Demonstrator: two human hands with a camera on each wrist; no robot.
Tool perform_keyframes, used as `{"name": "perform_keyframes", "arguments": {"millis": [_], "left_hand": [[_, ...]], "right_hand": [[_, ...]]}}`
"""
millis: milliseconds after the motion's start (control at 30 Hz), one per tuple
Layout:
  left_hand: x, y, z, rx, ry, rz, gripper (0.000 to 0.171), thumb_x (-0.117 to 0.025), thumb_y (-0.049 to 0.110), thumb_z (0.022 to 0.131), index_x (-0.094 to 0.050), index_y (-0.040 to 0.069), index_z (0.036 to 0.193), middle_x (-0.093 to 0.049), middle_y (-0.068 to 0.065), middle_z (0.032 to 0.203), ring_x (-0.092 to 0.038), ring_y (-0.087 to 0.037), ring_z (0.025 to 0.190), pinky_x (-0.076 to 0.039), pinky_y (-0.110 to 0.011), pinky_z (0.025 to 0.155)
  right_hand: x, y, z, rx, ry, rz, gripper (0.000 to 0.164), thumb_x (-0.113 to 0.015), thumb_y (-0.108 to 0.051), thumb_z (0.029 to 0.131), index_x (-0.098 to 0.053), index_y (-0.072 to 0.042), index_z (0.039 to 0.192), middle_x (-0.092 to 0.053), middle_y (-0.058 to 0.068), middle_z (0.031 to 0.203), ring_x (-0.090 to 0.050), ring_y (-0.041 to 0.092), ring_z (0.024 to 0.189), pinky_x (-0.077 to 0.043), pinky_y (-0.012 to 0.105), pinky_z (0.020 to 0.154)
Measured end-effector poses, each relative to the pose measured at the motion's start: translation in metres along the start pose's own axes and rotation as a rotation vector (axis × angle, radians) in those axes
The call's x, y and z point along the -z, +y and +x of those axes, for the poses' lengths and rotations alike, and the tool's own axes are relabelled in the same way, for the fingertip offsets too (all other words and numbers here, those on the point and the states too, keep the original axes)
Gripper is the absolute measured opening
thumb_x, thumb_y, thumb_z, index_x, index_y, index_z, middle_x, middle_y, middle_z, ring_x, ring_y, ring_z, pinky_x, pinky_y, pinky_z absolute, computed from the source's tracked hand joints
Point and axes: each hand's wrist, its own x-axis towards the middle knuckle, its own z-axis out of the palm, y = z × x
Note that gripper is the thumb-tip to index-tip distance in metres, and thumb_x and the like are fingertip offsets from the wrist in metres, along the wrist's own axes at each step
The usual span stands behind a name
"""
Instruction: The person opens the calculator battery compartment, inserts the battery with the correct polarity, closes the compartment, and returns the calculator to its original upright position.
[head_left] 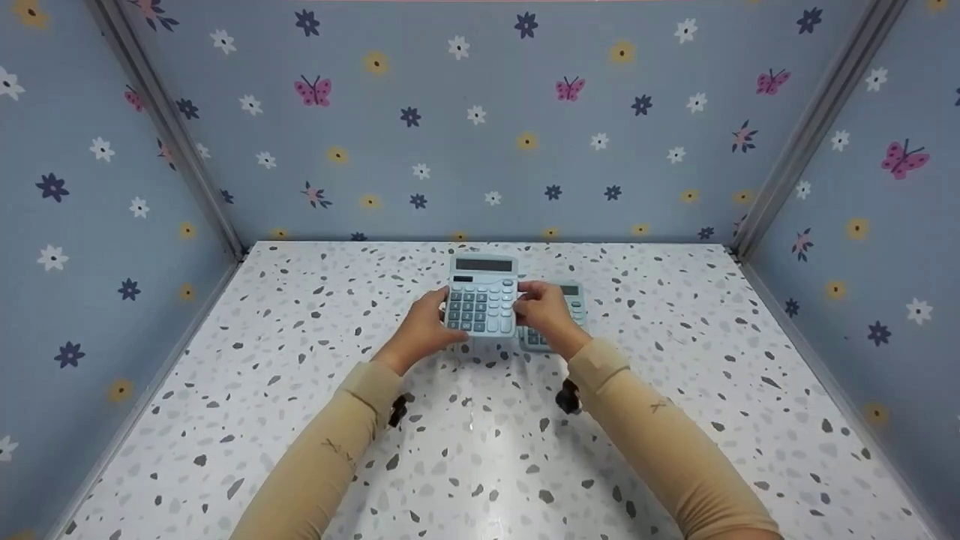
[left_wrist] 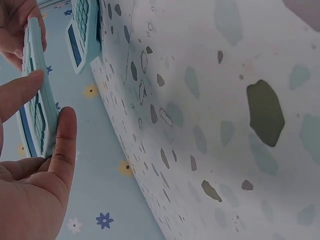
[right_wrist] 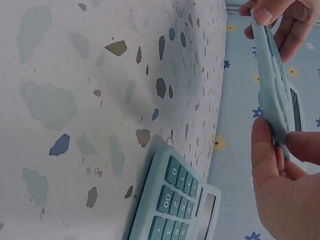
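Observation:
A light blue calculator [head_left: 484, 279] with darker number keys is held up off the table between both hands. My left hand [head_left: 426, 330] grips its left edge, thumb [left_wrist: 22, 92] on the key side and fingers behind. On the opposite edge, my right hand [head_left: 551, 311] pinches it between thumb and fingers, as the right wrist view shows. A second calculator [head_left: 576, 304] of the same kind lies on the table, partly covered by the right hand in the head view. In the right wrist view that second calculator [right_wrist: 162, 175] shows its keys and part of its screen.
The white speckled tabletop [head_left: 465, 450] runs back to a blue flowered wall panel [head_left: 480, 150]. Side panels [head_left: 90, 300] in the same pattern stand left and right, with grey metal posts [head_left: 172, 135] in the corners. Black wrist camera parts [head_left: 568, 397] show under the sleeves.

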Motion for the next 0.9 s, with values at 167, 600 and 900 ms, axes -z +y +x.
{"name": "perform_keyframes", "arguments": {"millis": [167,600,900], "left_hand": [[0.000,-0.009,0.003,0.003,-0.001,0.013,0.100,-0.086,0.004,0.086,-0.029,-0.005,0.168,-0.051,-0.021,0.158,-0.063,-0.034,0.129,-0.056,-0.045,0.112],[-0.002,-0.025,0.011,0.001,0.009,0.077,0.101,-0.086,0.004,0.081,-0.033,-0.007,0.166,-0.047,-0.027,0.164,-0.053,-0.038,0.146,-0.036,-0.050,0.133],[-0.003,-0.030,0.013,0.043,0.001,0.113,0.098,-0.086,0.006,0.083,-0.033,-0.010,0.165,-0.046,-0.029,0.164,-0.048,-0.040,0.152,-0.033,-0.050,0.134]], "right_hand": [[-0.008,0.002,0.006,-0.010,0.015,-0.050,0.044,-0.060,0.005,0.103,-0.063,0.001,0.147,-0.062,0.012,0.113,-0.070,0.021,0.096,-0.065,0.044,0.101],[-0.022,0.013,0.017,-0.038,0.032,-0.165,0.048,-0.060,0.007,0.102,-0.061,0.002,0.150,-0.065,0.012,0.116,-0.067,0.022,0.103,-0.064,0.040,0.101],[-0.028,0.018,0.020,-0.052,0.069,-0.263,0.045,-0.063,0.006,0.101,-0.064,0.004,0.146,-0.070,0.017,0.123,-0.069,0.022,0.104,-0.063,0.034,0.093]]}}
